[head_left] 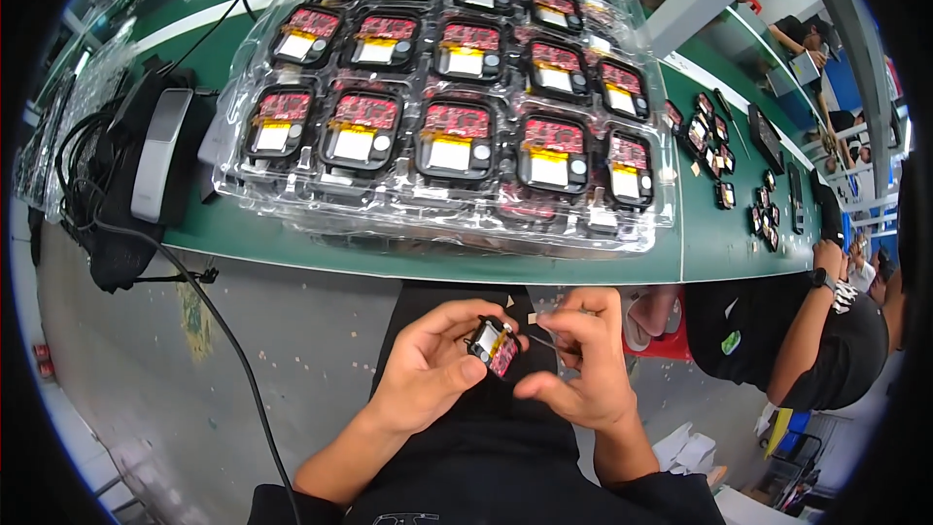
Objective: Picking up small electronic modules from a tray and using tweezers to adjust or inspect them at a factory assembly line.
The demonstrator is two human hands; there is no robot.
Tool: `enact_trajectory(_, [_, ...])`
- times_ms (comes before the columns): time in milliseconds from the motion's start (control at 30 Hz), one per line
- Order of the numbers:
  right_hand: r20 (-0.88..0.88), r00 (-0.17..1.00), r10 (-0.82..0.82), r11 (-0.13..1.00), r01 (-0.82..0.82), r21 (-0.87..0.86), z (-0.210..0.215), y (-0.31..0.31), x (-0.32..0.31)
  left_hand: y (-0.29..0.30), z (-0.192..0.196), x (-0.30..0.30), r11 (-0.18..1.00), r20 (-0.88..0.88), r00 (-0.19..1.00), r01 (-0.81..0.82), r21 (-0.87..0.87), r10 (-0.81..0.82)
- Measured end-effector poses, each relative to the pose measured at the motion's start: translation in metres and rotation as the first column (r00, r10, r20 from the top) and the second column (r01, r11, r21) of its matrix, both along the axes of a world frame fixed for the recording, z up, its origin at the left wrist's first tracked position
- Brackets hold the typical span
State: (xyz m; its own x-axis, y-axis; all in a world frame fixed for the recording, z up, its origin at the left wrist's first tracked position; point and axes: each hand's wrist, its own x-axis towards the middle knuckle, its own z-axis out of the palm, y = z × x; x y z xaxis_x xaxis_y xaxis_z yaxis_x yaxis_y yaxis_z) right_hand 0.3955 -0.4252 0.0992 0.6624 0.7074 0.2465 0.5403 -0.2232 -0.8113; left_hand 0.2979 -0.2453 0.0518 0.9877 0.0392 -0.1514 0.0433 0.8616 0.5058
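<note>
Above my lap, my left hand (pixel 432 362) grips a small black device housing (pixel 496 346) by its edges, thumb on the near side. The housing is tilted, and its open face shows a red circuit board, a white block and a strip of yellow tape. Close by on the right, my right hand (pixel 586 360) has its fingers curled around a thin grey tool (pixel 540 337) whose tip points at the housing. My right thumb stands away from the fingers. Most of the tool is hidden in the hand, so its exact kind cannot be made out.
Stacked clear plastic trays (pixel 466 196) on the green table (pixel 292 245) hold rows of similar housings. A grey-and-black boxy device (pixel 161 156) and a black cable (pixel 228 331) are at left. More housings (pixel 708 136) lie at right, near a seated co-worker (pixel 826 331).
</note>
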Motion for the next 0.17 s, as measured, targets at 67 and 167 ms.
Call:
enact_trajectory(67, [0.142, 0.990, 0.001, 0.989, 0.020, -0.145, -0.012, -0.002, -0.001, 0.001, -0.004, -0.003, 0.998, 0.033, 0.998, -0.059, 0.002, 0.059])
enact_trajectory(167, [0.232, 0.968, 0.093, 0.954, -0.020, -0.298, -0.014, -0.006, -0.004, 0.004, -0.007, -0.006, 0.992, 0.064, 0.992, -0.112, 0.059, 0.109])
